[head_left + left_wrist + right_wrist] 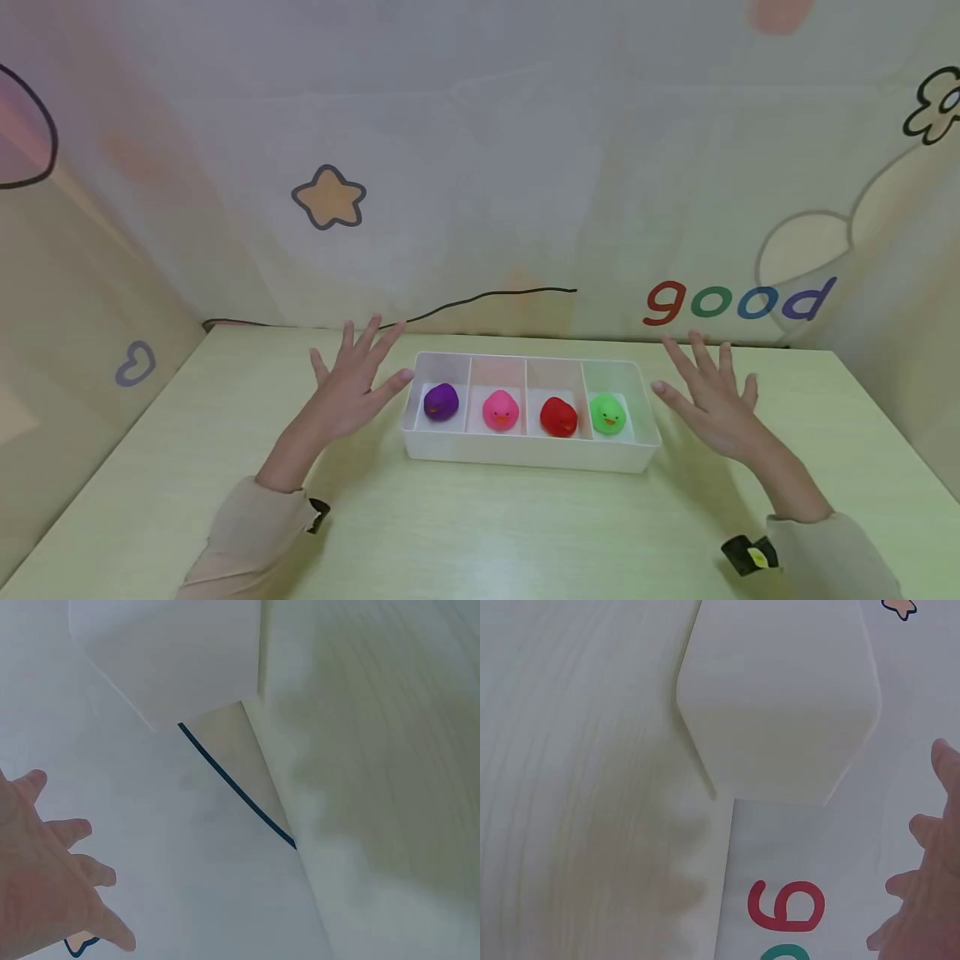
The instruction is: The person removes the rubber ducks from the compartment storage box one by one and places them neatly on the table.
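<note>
A white divided box (525,454) rests on the table, with one small rubber duck in each compartment. From left to right these are a purple duck (441,402), a pink duck (500,410), a red duck (558,417) and a green duck (607,414). Beside the box's left end my left hand (348,387) hovers with fingers spread, holding nothing. My right hand (712,404) is likewise spread and bare, off the box's right end. Both wrist views show the box's plain outer wall, which hides the ducks there.
The pale wooden table (480,533) ends at a fabric backdrop (480,183) printed with a star, a line and the word "good". More printed fabric (82,333) stands along the left and right sides. Dark bands show at both sleeve cuffs.
</note>
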Demonstrator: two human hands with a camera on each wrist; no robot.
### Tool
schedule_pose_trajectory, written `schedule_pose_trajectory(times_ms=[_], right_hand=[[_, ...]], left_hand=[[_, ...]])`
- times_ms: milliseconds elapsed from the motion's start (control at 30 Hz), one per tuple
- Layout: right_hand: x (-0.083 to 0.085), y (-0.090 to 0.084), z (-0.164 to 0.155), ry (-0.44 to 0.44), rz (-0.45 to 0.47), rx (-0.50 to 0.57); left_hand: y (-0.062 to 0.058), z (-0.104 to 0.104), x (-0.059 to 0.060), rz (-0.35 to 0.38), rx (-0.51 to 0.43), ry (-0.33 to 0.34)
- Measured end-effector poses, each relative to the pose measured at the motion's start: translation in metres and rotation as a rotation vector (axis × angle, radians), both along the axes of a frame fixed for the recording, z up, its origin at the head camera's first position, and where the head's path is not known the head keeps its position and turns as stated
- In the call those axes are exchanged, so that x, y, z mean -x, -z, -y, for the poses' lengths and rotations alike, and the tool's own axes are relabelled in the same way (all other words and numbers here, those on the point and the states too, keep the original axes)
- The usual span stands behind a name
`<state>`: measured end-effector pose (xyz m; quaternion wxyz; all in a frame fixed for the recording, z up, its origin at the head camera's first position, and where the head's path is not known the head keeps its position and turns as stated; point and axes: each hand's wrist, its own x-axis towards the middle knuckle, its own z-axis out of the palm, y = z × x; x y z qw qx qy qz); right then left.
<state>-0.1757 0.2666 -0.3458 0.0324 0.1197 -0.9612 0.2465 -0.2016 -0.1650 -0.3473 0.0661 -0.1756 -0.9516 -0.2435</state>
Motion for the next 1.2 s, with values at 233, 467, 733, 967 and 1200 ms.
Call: schedule_pose_trajectory(times_ms=[233, 467, 733, 967, 1200], right_hand=[[0.001, 0.003, 0.006, -0.028, 0.063, 0.138], [0.005, 0.009, 0.011, -0.073, 0.101, 0.264], [0.009, 0.017, 0.013, -0.152, 0.124, 0.432], [0.008, 0.020, 0.015, -0.138, 0.211, 0.516], [0.008, 0.025, 0.018, -0.142, 0.246, 0.560]], left_hand=[[0.002, -0.005, 0.001, 0.020, -0.145, 0.069], [0.004, -0.009, 0.003, 0.035, -0.307, 0.144], [0.005, -0.016, 0.006, 0.097, -0.517, 0.191], [0.006, -0.019, 0.007, 0.210, -0.669, 0.201], [0.007, -0.018, 0.014, 0.278, -0.580, 0.167]])
